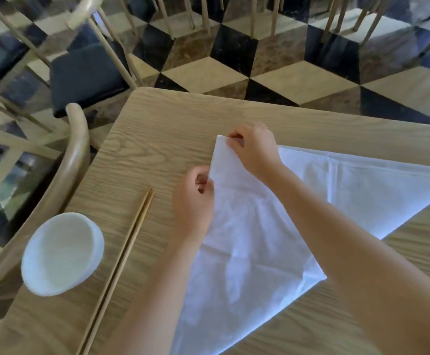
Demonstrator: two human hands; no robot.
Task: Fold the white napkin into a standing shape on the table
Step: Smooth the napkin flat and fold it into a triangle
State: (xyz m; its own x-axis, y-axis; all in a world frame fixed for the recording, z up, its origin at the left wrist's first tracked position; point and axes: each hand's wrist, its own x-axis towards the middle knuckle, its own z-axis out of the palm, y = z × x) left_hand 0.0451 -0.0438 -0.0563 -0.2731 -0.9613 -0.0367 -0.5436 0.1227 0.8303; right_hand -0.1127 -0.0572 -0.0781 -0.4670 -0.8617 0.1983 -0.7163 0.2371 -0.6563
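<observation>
While your right hand (255, 149) pinches the far tip of the white napkin (260, 239), thumb against curled fingers, your left hand (193, 201) pinches the same turned-over edge just nearer you, fingers curled in as well. Both hands grip cloth; neither lies flat. Your right forearm crosses over the napkin.

Napkin: spread flat and creased on the table (157, 129), from the middle out to the right edge, where it runs out of view. The held tip points at the far left corner. A lower corner sits close to the near edge.

Chopsticks (121, 265): a pair lying together, left of the napkin and clear of it, running from the near edge toward the middle.

White bowl (63, 252): upright at the left edge, just beside the chopsticks, not touching.

Wooden chair (78, 160): curved back against the left edge.
</observation>
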